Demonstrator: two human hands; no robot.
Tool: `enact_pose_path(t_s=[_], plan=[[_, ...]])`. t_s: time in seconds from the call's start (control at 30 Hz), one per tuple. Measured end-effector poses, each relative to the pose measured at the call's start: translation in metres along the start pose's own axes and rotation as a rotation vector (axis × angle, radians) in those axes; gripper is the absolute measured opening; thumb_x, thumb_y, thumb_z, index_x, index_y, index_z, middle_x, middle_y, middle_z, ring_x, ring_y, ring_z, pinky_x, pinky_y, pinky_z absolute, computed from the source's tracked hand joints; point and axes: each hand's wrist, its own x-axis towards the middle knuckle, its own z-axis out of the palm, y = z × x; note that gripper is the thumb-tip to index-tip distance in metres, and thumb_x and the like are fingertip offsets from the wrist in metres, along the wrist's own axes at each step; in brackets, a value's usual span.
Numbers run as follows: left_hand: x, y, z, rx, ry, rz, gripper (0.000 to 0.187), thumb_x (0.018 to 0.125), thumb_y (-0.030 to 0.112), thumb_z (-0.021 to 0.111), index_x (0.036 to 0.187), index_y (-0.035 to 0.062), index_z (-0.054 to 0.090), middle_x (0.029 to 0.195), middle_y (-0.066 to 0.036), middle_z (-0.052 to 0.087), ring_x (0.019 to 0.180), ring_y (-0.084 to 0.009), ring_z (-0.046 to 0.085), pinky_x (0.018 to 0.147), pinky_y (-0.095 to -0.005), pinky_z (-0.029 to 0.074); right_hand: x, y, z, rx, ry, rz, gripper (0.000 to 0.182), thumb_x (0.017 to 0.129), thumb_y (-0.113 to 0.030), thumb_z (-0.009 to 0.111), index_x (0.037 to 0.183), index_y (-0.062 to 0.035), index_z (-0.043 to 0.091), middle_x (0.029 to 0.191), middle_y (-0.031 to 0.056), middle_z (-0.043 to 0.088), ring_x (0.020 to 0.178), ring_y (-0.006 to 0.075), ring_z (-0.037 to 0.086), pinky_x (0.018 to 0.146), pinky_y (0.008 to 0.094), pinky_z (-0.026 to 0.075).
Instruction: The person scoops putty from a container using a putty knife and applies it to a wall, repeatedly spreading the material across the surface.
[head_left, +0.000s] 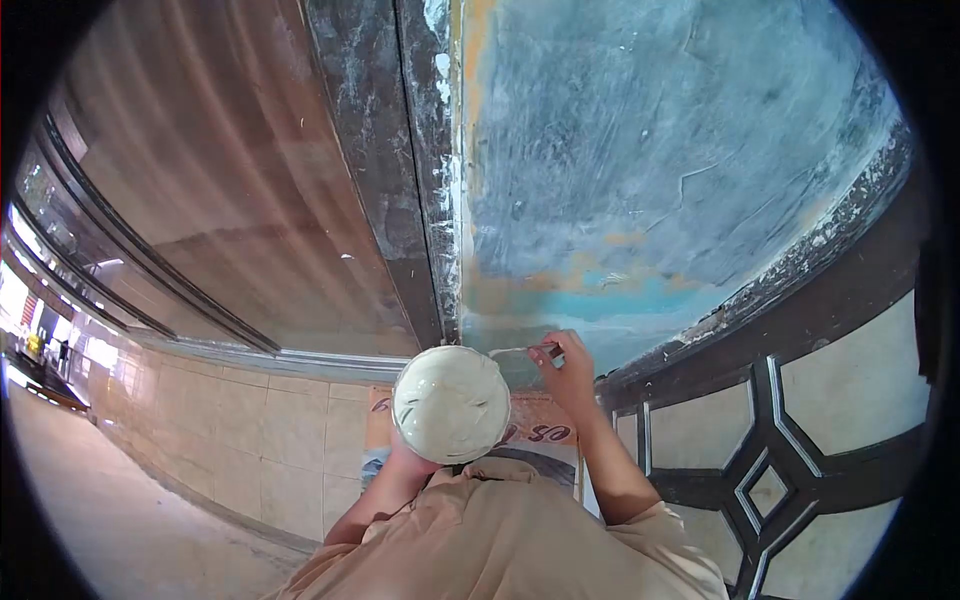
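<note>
A round tub of thick white putty [452, 405] is held up in front of my chest by my left hand [408, 460]. Most of that hand, with its fingers, is hidden beneath and behind the tub. My right hand [570, 368] is closed around the brown handle of a putty knife [515, 351]. The knife's pale, putty-smeared end points left, close to the tub's right rim. Beyond both hands rises a wall panel [600, 160] with worn blue paint, scratches and orange-brown patches.
A dark wooden post [425, 200] with white smears edges the panel's left side, beside a brown curtained window [230, 180]. On the right is a dark door [790, 460] with pale panels. Printed sheets [545, 425] lie on the tiled floor [240, 420] below me.
</note>
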Motion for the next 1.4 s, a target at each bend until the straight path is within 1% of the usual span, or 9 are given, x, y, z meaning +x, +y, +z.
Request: enact_pose_path(t_s=[0.1,0.13,0.2,0.33,0.73,0.8,1.0,1.2,1.4], plan=[[-0.001,-0.01,-0.019,0.053,0.103,-0.002,0.065,0.099,0.056,0.032,0.146,0.0131,0.045,0.144,-0.012,0.053,0.13,-0.0343,0.052,0.108,-0.0546,0.042,-0.03,0.048,0.029,0.228,0.034,0.313,0.019,0.088,-0.014,0.075,0.095,-0.0045,0.061,0.082,0.0055,0.062,0.072,0.0145,0.058,0.065,0.029,0.047],[-0.004,-0.009,-0.024,-0.177,0.068,-0.041,0.065,0.1,0.055,0.032,0.146,0.0119,0.045,0.144,-0.013,0.053,0.129,-0.034,0.053,0.108,-0.0542,0.042,-0.037,0.055,0.034,0.296,0.039,0.48,0.022,0.091,-0.021,0.073,0.096,-0.0038,0.06,0.081,0.0065,0.064,0.072,0.0142,0.059,0.067,0.0298,0.048],[-0.008,-0.009,-0.032,-0.402,0.024,-0.079,0.064,0.1,0.053,0.032,0.146,0.0108,0.045,0.144,-0.013,0.053,0.129,-0.0338,0.053,0.108,-0.0539,0.043,-0.046,0.061,0.04,0.272,0.053,0.497,0.023,0.092,-0.022,0.073,0.096,-0.0032,0.06,0.082,0.0064,0.065,0.074,0.0139,0.06,0.069,0.0298,0.049],[-0.012,-0.004,-0.038,-0.124,0.128,0.079,0.061,0.101,0.049,0.033,0.145,0.0096,0.045,0.142,-0.014,0.054,0.129,-0.0336,0.053,0.108,-0.0538,0.043,-0.029,0.051,0.045,0.24,0.031,0.526,0.023,0.092,-0.023,0.072,0.096,-0.0027,0.061,0.084,0.008,0.067,0.076,0.0161,0.063,0.07,0.0313,0.05],[-0.026,0.015,-0.047,0.006,0.101,0.164,0.056,0.102,0.042,0.035,0.144,0.0071,0.045,0.142,-0.015,0.053,0.126,-0.0343,0.055,0.106,-0.0549,0.046,0.052,-0.001,0.043,-0.425,0.113,-0.019,0.013,0.085,-0.017,0.069,0.097,-0.0129,0.065,0.088,0.0065,0.067,0.076,0.0297,0.065,0.065,0.0422,0.047],[-0.027,0.019,-0.051,0.198,0.106,0.221,0.056,0.102,0.042,0.035,0.144,0.0068,0.045,0.142,-0.015,0.053,0.126,-0.0347,0.055,0.105,-0.0551,0.046,0.056,-0.01,0.035,-0.44,0.164,-0.014,0.013,0.085,-0.017,0.068,0.097,-0.0133,0.065,0.089,0.0059,0.066,0.076,0.0286,0.065,0.065,0.042,0.046],[-0.027,0.038,-0.057,-0.274,0.124,0.017,0.061,0.102,0.05,0.034,0.146,0.009,0.043,0.144,-0.014,0.051,0.129,-0.0342,0.053,0.107,-0.055,0.045,0.044,-0.037,0.012,-0.475,0.174,-0.017,0.014,0.086,-0.017,0.067,0.099,-0.0139,0.065,0.089,0.0035,0.066,0.077,0.0258,0.064,0.068,0.0386,0.045],[-0.025,0.042,-0.076,-0.352,-0.04,-0.028,0.075,0.097,0.068,0.029,0.15,0.0161,0.039,0.151,-0.011,0.044,0.136,-0.0351,0.045,0.113,-0.0572,0.037,0.047,-0.023,0.041,-0.607,-0.056,-0.066,0.011,0.089,-0.021,0.066,0.097,-0.0139,0.065,0.088,0.0041,0.065,0.075,0.0274,0.063,0.073,0.0426,0.041],[-0.026,0.051,-0.097,-0.431,-0.055,-0.064,0.083,0.093,0.075,0.028,0.151,0.0173,0.038,0.154,-0.011,0.041,0.138,-0.0374,0.043,0.114,-0.058,0.035,0.065,-0.047,0.026,-0.616,0.19,-0.08,0.012,0.088,-0.02,0.068,0.098,-0.0145,0.066,0.089,0.0038,0.066,0.077,0.0262,0.062,0.073,0.0414,0.038]])
